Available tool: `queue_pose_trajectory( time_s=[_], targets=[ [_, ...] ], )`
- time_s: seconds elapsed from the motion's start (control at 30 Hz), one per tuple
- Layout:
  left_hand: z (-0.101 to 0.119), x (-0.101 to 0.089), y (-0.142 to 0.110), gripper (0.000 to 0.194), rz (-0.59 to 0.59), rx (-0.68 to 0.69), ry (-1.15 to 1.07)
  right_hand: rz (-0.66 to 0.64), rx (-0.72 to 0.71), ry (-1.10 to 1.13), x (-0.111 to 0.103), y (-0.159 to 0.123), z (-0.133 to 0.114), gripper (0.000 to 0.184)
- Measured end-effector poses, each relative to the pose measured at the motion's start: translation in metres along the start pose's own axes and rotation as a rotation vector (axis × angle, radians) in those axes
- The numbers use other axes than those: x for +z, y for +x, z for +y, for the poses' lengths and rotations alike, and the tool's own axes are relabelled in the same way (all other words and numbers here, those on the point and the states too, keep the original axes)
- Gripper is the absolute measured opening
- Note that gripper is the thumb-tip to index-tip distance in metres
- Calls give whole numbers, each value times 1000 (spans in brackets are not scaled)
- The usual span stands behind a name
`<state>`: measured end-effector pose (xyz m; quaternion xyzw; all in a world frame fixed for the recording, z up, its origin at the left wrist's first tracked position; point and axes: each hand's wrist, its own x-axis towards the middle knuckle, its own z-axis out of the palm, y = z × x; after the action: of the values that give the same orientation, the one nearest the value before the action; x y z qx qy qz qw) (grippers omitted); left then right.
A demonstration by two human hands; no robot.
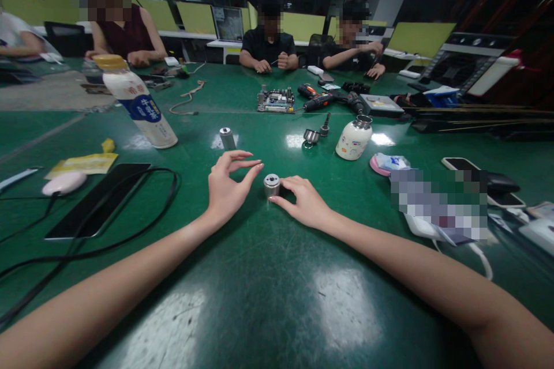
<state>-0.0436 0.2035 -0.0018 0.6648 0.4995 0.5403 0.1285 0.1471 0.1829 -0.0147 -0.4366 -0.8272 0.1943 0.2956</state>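
A short silver metal cylinder (272, 186) with holes in its top face stands upright on the green table (277, 277). My right hand (303, 200) grips it from the right, thumb at the front and fingers behind. Just left of it, my left hand (231, 187) is held with thumb and fingers apart, nothing between them. Beyond my left hand stands a similar grey metal cylinder (227, 138). Farther right are a metal bottle lid (310, 138) and a cream-coloured bottle (355, 138) with its mouth uncovered.
A plastic drink bottle (145, 108), a tablet (99, 202) and a black cable (173, 190) lie to the left. At the back are a circuit board (276, 100) and cordless screwdrivers (318, 102). Phones (465, 170) rest on the right. Several people sit across the table.
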Motion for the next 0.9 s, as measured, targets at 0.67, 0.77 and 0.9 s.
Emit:
queue_pose_trajectory(
  time_s=[0.67,0.77,0.9],
  targets=[
    [16,1,-10,26,-143,70,-110,7,-21,6,2,0,3,28],
    [14,0,-9,22,-53,55,-124,4,-21,9,2,0,3,28],
    [13,-2,-8,26,-60,51,-143,2,-13,-15,1,0,1,26]
  ],
)
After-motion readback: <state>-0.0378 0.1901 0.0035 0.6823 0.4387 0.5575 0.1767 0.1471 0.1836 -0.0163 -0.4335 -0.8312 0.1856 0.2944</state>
